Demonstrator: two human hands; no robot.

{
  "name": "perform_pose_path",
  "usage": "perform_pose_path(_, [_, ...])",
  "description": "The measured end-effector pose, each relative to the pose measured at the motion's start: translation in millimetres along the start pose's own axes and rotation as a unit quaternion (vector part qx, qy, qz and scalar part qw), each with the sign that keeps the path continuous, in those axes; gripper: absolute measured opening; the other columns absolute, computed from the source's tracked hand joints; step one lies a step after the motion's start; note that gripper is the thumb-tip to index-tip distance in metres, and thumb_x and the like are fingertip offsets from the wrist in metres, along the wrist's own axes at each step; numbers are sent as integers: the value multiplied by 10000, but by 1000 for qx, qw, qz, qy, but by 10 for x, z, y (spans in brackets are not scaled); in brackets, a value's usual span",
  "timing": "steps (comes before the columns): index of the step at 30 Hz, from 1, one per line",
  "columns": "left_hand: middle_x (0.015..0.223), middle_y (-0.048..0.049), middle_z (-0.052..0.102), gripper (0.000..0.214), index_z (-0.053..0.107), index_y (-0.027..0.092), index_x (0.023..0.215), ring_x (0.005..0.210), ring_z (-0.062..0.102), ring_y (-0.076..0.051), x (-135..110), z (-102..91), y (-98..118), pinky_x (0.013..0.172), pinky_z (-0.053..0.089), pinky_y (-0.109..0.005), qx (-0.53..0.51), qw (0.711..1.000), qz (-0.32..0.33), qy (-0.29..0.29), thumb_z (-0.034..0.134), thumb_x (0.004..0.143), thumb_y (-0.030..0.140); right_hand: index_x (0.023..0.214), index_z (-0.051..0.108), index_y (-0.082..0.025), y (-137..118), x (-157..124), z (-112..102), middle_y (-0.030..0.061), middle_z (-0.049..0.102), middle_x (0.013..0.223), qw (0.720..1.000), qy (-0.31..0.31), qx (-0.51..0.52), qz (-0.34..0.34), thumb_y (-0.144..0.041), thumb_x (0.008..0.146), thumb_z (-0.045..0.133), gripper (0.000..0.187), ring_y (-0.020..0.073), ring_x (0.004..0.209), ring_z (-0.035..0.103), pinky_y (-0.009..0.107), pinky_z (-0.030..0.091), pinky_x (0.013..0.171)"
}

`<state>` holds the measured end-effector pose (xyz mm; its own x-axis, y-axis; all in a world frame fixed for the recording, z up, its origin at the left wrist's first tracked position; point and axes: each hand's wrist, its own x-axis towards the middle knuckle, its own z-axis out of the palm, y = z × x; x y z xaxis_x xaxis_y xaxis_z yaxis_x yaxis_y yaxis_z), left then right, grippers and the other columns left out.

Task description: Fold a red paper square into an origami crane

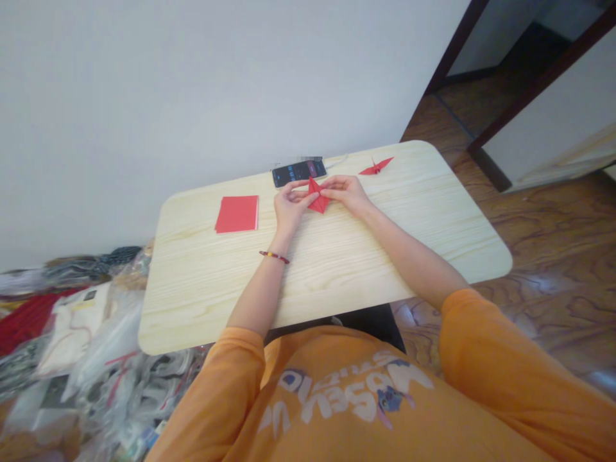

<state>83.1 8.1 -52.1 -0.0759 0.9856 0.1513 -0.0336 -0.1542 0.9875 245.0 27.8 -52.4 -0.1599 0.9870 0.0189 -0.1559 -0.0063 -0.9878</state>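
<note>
Red origami paper point(318, 203), folded into a pointed diamond with one flap standing up, is held between the person's two hands, low over the table point(337, 301). The left hand point(290, 204) is half closed, its fingers reaching in from the left and gripping that side of the fold. A beaded bracelet point(274, 257) circles the wrist behind it. The right hand point(346, 194) mirrors it from the other side, fingers gently curved, pinching the paper's right edge. Neither hand is clenched; both grasp with the fingers alone. Whether the paper touches the table, I can't tell from here.

Just past the fingers lies a black smartphone point(299, 172), with a white cable point(337, 158) running off behind it. Farther right, a red paper crane point(376, 166) rests on the wood, and to the left sits a neat stack of red paper squares point(237, 213). Orange sleeves point(231, 366) cover the upper arms, and plastic bags point(101, 359) are heaped beside the table.
</note>
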Motion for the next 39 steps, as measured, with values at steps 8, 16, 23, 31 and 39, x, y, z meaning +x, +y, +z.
perform_pose_path(8, [715,-34,735,421,681,169,909,665,704,-170,7,-4,3,679,569,-298,-15,1000,-19,-3,852,563,337,780,692,-163,-21,-14,28,36,734,763,1000,-6,1,0,-364,486,868,397,170,739,682,331,549,778])
perform_pose_path(16, [733,-53,736,465,689,154,944,686,707,-180,32,-15,-20,688,571,-302,-13,999,-30,-27,851,567,374,938,692,-168,-50,-19,-8,3,708,689,1000,-28,5,1,-352,535,850,471,144,662,663,282,541,712])
perform_pose_path(23, [746,-44,750,507,712,176,953,692,710,-179,46,-51,-38,707,579,-313,-48,997,-52,-30,865,527,406,954,681,-179,-67,-15,15,10,722,717,999,-25,41,18,-365,519,852,503,151,687,674,296,552,730])
perform_pose_path(31, [800,-73,752,518,690,151,969,742,720,-203,21,-43,-55,736,580,-335,-38,997,-60,-34,867,536,372,914,693,-178,-30,-13,-10,0,706,657,1000,-9,12,3,-315,533,845,433,148,645,666,276,545,699])
perform_pose_path(39, [722,-15,726,591,645,186,1003,719,713,-184,74,-77,-123,747,562,-307,-119,989,-90,-24,881,510,412,874,713,-189,-15,-1,7,25,734,777,997,-37,57,20,-370,559,842,385,177,769,680,330,550,764])
